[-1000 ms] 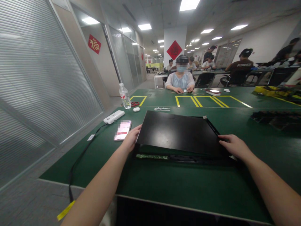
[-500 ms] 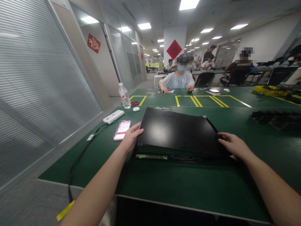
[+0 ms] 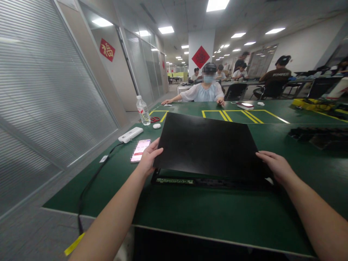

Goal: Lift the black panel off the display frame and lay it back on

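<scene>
A flat black screen panel (image 3: 206, 145) is held by its two short sides, tilted so its far edge stands higher. My left hand (image 3: 150, 159) is closed on the left edge, thumb on top. At the right edge my right hand (image 3: 273, 167) grips it between thumb and fingers. Beneath the panel's near edge lies a dark frame (image 3: 217, 184), with a green circuit strip (image 3: 175, 181) showing at its left. The panel hides most of that frame. A small white piece (image 3: 269, 180) shows by my right hand.
Left on the green table (image 3: 108, 192) lie a phone (image 3: 140, 150), a white power bank (image 3: 131, 135) with a black strap, and a white earphone case (image 3: 157, 126). A water bottle (image 3: 143, 110) stands beside red scissors (image 3: 154, 119). A person (image 3: 208, 90) sits opposite. Dark parts (image 3: 318, 137) lie right.
The panel's far edge has risen, so it tilts more steeply towards me and the glare is gone. Both hands keep hold. The person opposite has stretched an arm out to the left.
</scene>
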Demonstrator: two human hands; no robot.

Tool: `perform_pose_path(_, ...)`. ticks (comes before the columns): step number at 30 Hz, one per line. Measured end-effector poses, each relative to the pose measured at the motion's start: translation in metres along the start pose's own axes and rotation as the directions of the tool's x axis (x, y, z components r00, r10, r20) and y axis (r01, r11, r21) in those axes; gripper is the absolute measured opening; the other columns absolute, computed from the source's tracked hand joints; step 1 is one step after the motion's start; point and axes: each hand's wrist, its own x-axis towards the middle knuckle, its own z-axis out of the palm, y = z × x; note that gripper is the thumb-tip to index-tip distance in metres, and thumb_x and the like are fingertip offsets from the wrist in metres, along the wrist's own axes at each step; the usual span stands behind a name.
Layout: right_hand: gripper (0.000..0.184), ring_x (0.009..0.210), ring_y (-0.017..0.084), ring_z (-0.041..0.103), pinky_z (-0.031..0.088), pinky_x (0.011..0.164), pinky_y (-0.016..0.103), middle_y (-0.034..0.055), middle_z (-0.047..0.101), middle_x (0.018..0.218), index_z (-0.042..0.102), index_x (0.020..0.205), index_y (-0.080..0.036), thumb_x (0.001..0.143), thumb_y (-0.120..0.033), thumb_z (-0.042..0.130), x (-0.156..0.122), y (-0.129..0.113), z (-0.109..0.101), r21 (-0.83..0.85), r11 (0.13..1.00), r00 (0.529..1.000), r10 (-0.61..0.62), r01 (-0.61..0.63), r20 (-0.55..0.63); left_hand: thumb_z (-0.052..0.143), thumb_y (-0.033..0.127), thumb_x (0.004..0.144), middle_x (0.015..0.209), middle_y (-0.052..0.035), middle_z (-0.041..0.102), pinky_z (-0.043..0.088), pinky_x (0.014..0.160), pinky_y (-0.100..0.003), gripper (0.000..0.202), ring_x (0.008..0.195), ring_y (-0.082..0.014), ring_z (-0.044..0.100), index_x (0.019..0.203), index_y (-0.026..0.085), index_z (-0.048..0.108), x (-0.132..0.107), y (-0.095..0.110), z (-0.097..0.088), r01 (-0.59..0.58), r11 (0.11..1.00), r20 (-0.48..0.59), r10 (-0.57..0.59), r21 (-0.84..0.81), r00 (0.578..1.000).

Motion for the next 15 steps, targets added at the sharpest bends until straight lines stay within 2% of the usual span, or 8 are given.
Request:
perform_pose_path(2,0.038,0.094,0.030,0.073,0.059,0.076,0.039,0.0136,0.078,0.099,0.070,0.102,-0.021,0.074,-0.046,0.064,-0.003,-0.009,-0.005,0.140,0.986,0.996,0.088,-0.088,0.007,0.088,0.030,0.060,0.130,-0.0090,0.073,0.053,0.103,-0.039,0.072,0.126,-0.0350,0.064,0.129,0.020,0.071,0.001,0.001,-0.001,-0.009,1.000,-0.026,0.008,-0.009,1.000)
perform_pose_path(4,0.041,0.092,0.031,0.074,0.059,0.077,0.041,0.0107,0.078,0.097,0.068,0.109,-0.023,0.070,-0.039,0.068,-0.009,-0.021,-0.012,0.440,0.861,0.967,0.222,-0.254,0.124,0.086,0.031,0.061,0.127,-0.0092,0.074,0.052,0.103,-0.039,0.067,0.127,-0.0352,0.063,0.126,0.019,0.072,0.002,0.003,-0.002,-0.016,1.000,-0.030,0.015,-0.024,0.999)
perform_pose_path(5,0.042,0.091,0.030,0.074,0.060,0.077,0.041,0.0093,0.078,0.097,0.068,0.111,-0.025,0.071,-0.038,0.068,-0.012,-0.026,-0.015,0.505,0.816,0.959,0.218,-0.281,0.180,0.085,0.031,0.062,0.126,-0.0095,0.075,0.052,0.104,-0.040,0.066,0.126,-0.0356,0.063,0.125,0.018,0.073,0.002,0.004,-0.003,-0.018,0.999,-0.027,0.017,-0.032,0.999)
perform_pose_path(9,0.043,0.091,0.032,0.075,0.059,0.082,0.046,0.0098,0.078,0.097,0.069,0.115,-0.026,0.080,-0.048,0.056,-0.027,-0.043,-0.023,0.572,0.746,0.932,0.185,-0.340,0.313,0.081,0.031,0.063,0.125,-0.0098,0.075,0.052,0.103,-0.041,0.064,0.125,-0.0362,0.064,0.125,0.017,0.073,0.001,0.006,-0.002,-0.020,0.999,-0.033,0.018,-0.041,0.999)
perform_pose_path(13,0.056,0.094,0.035,0.075,0.059,0.084,0.050,0.0154,0.078,0.094,0.075,0.109,-0.019,0.082,-0.059,0.047,-0.036,-0.051,-0.022,0.468,0.727,0.818,0.227,-0.503,0.528,0.080,0.031,0.063,0.122,-0.0087,0.076,0.052,0.101,-0.040,0.063,0.122,-0.0352,0.065,0.123,0.017,0.074,0.002,0.007,-0.002,-0.022,0.999,-0.034,0.021,-0.041,0.999)
perform_pose_path(15,0.056,0.093,0.036,0.075,0.059,0.083,0.051,0.0164,0.078,0.091,0.076,0.107,-0.017,0.081,-0.058,0.048,-0.038,-0.053,-0.022,0.471,0.696,0.803,0.263,-0.542,0.535,0.080,0.030,0.062,0.119,-0.0085,0.078,0.052,0.100,-0.039,0.059,0.121,-0.0351,0.066,0.120,0.017,0.076,0.003,0.008,-0.002,-0.027,0.998,-0.030,0.025,-0.052,0.999)
